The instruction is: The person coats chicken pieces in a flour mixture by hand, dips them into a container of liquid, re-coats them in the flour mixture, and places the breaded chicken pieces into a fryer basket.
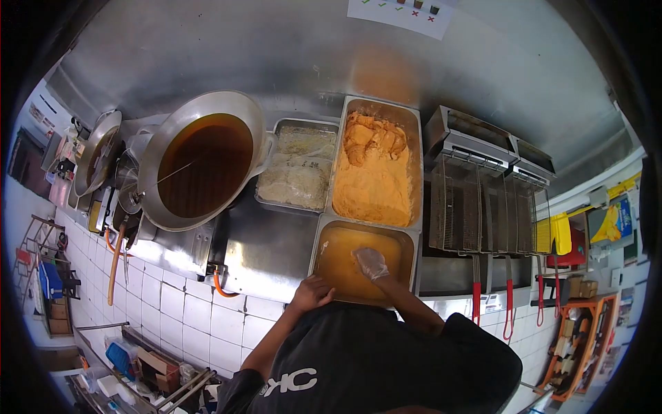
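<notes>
My right hand (pixel 371 263), in a clear plastic glove, is over or in the yellowish liquid of the near metal tray (pixel 416 259); its fingers are blurred, and whether they hold anything cannot be made out. My bare left hand (pixel 314 294) rests at that tray's front left corner with its fingers curled. Directly behind the tray stands a deeper metal pan (pixel 418 159) of orange powder (pixel 372 190), with coated orange pieces (pixel 376 138) heaped at its far end.
A large wok (pixel 148 186) of dark oil stands at left, with a thin rod across it. A covered tray (pixel 296 169) of pale contents sits beside the orange powder. Wire fryer baskets (pixel 458 207) with red handles (pixel 476 297) stand at right.
</notes>
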